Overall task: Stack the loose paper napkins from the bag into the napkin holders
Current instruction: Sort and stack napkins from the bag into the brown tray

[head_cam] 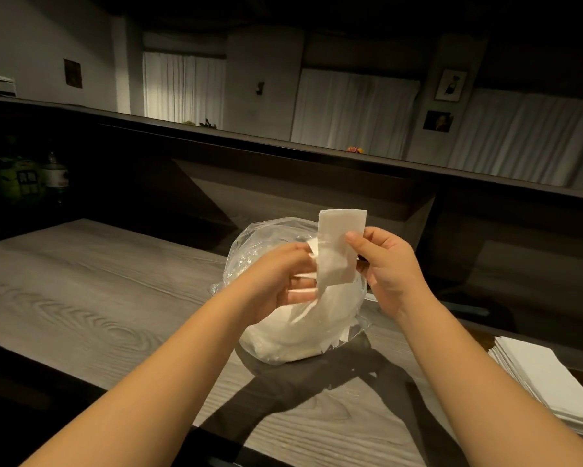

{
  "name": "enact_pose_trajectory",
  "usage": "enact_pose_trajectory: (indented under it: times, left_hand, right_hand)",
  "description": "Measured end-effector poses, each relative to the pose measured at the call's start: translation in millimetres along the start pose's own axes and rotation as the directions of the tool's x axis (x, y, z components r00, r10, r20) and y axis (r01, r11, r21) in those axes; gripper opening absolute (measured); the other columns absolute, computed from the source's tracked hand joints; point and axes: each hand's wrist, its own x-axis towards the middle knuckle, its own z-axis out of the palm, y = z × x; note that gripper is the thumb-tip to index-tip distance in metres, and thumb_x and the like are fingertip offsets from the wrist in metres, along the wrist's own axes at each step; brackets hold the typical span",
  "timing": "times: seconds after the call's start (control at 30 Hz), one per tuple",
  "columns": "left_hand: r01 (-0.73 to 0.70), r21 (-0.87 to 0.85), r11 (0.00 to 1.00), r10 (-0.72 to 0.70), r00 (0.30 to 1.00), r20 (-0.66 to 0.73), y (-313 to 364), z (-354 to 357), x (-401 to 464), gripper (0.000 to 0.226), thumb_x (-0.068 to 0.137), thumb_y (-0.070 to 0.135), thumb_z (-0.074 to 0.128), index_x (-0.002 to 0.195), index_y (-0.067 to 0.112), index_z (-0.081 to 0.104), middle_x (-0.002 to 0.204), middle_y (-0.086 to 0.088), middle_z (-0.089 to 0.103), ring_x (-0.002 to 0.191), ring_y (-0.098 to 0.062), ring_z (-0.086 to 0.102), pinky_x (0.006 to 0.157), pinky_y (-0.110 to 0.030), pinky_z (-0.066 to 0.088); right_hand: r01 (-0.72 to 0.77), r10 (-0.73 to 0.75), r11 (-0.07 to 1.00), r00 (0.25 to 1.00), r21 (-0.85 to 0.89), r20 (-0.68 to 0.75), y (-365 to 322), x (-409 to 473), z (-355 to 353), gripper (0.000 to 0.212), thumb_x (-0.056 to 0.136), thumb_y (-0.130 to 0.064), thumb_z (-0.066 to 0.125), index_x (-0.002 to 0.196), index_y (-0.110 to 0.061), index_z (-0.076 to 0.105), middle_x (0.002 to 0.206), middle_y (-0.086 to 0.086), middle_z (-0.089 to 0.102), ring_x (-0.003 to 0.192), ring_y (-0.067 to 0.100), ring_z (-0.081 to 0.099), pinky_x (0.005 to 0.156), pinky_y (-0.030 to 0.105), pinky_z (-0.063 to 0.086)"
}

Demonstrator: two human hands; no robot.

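Observation:
A clear plastic bag (pixel 266 241) full of white paper napkins sits on the grey wooden counter (pixel 81 284). My right hand (pixel 389 267) pinches a folded white napkin (pixel 338 247) upright above the bag's mouth. My left hand (pixel 280 281) is at the bag's opening, its fingers closed around loose napkins there and touching the lower left edge of the held napkin. A stack of flat white napkins (pixel 549 382) lies at the right edge of the view; whether it rests in a holder I cannot tell.
A raised dark ledge (pixel 216 136) runs behind the counter. Bottles and a green object (pixel 20 180) stand in the dark at far left. The counter's near edge drops off at bottom left. Curtains and framed pictures are on the far wall.

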Motion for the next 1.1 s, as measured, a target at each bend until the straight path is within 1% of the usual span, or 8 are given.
enact_pose_trajectory:
  times: [0.23, 0.37, 0.53, 0.7, 0.77, 0.83, 0.97, 1.1]
  left_hand:
    - [-0.061, 0.133, 0.989, 0.035, 0.981, 0.189, -5.4, -5.9, -5.5, 0.052, 0.079, 0.022, 0.065, 0.129, 0.034, 0.056, 0.118, -0.006, 0.070, 0.107, -0.024, 0.068, 0.094, -0.043, 0.056]
    - [-0.176, 0.305, 0.936, 0.184, 0.983, 0.003, -11.0, 2.1, 0.9, 0.030, 0.095, 0.011, 0.061, 0.106, 0.037, 0.068, 0.107, -0.001, 0.074, 0.102, -0.022, 0.069, 0.094, -0.049, 0.055]
    - [-0.268, 0.221, 0.938, 0.280, 0.960, -0.025, -10.8, -2.1, 1.5, 0.029, 0.101, 0.013, 0.052, 0.105, 0.040, 0.063, 0.100, 0.011, 0.072, 0.093, -0.011, 0.070, 0.081, -0.037, 0.061]
    - [-0.296, 0.336, 0.894, 0.341, 0.936, -0.083, -14.3, -8.4, 5.1, 0.044, 0.097, 0.001, 0.039, 0.080, 0.036, 0.060, 0.104, 0.004, 0.064, 0.081, -0.039, 0.054, 0.067, -0.049, 0.051]
    - [-0.318, 0.329, 0.889, 0.362, 0.929, -0.081, -14.7, -9.2, 6.1, 0.045, 0.093, -0.004, 0.035, 0.084, 0.032, 0.061, 0.103, 0.004, 0.064, 0.078, -0.041, 0.054, 0.067, -0.055, 0.051]
    - [-0.295, 0.280, 0.913, 0.332, 0.938, -0.095, -11.1, -8.6, 4.7, 0.042, 0.089, -0.006, 0.033, 0.088, 0.025, 0.061, 0.099, -0.002, 0.060, 0.075, -0.029, 0.052, 0.066, -0.043, 0.051]
    - [-0.276, 0.150, 0.950, 0.286, 0.957, -0.051, -0.5, -7.8, 2.7, 0.021, 0.077, 0.018, 0.044, 0.091, 0.011, 0.058, 0.096, -0.009, 0.063, 0.089, -0.024, 0.060, 0.082, -0.042, 0.056]
    - [-0.270, 0.135, 0.953, 0.281, 0.957, -0.067, 1.6, -8.6, 1.6, 0.025, 0.099, 0.038, 0.048, 0.090, 0.018, 0.060, 0.088, 0.001, 0.067, 0.086, -0.017, 0.065, 0.082, -0.037, 0.056]
  right_hand:
    - [0.030, -0.031, 0.999, 0.999, -0.025, -0.043, 0.5, 0.0, -2.5, 0.013, 0.086, -0.021, 0.068, 0.095, -0.012, 0.072, 0.091, 0.000, 0.076, 0.089, 0.018, 0.072, 0.075, 0.030, 0.060]
    - [0.053, -0.053, 0.997, 0.998, 0.059, 0.014, -0.8, -1.1, -6.0, 0.021, 0.077, -0.024, 0.071, 0.094, -0.010, 0.071, 0.090, 0.002, 0.075, 0.089, 0.021, 0.071, 0.078, 0.032, 0.059]
    - [-0.082, 0.015, 0.976, 0.949, 0.202, 0.314, -10.7, -6.6, -28.5, 0.038, 0.065, -0.021, 0.075, 0.100, -0.006, 0.068, 0.094, 0.010, 0.068, 0.088, 0.025, 0.066, 0.078, 0.038, 0.056]
    - [-0.123, 0.068, 0.911, 0.986, 0.393, 0.152, -19.9, -12.4, -30.4, 0.032, 0.073, -0.026, 0.066, 0.101, -0.012, 0.066, 0.085, 0.003, 0.070, 0.070, 0.013, 0.070, 0.061, 0.028, 0.056]
    - [-0.133, 0.103, 0.956, 0.987, 0.263, 0.124, -17.3, -11.8, -24.6, 0.021, 0.081, -0.020, 0.062, 0.098, -0.011, 0.067, 0.084, 0.002, 0.072, 0.076, 0.015, 0.070, 0.063, 0.030, 0.058]
    - [-0.144, 0.131, 0.985, 0.983, 0.095, 0.130, -11.3, -12.3, -16.3, 0.010, 0.089, -0.015, 0.061, 0.093, -0.011, 0.069, 0.082, 0.001, 0.073, 0.081, 0.017, 0.069, 0.070, 0.034, 0.057]
    - [-0.154, 0.165, 0.982, 0.982, -0.106, 0.096, 5.6, -11.7, 2.5, 0.015, 0.092, -0.020, 0.064, 0.081, -0.014, 0.071, 0.086, -0.003, 0.075, 0.087, 0.012, 0.068, 0.079, 0.033, 0.046]
    - [-0.162, 0.169, 0.979, 0.984, -0.121, 0.051, 14.8, -7.0, 14.8, 0.017, 0.092, -0.021, 0.065, 0.086, -0.006, 0.070, 0.089, 0.006, 0.072, 0.088, 0.019, 0.066, 0.076, 0.032, 0.051]
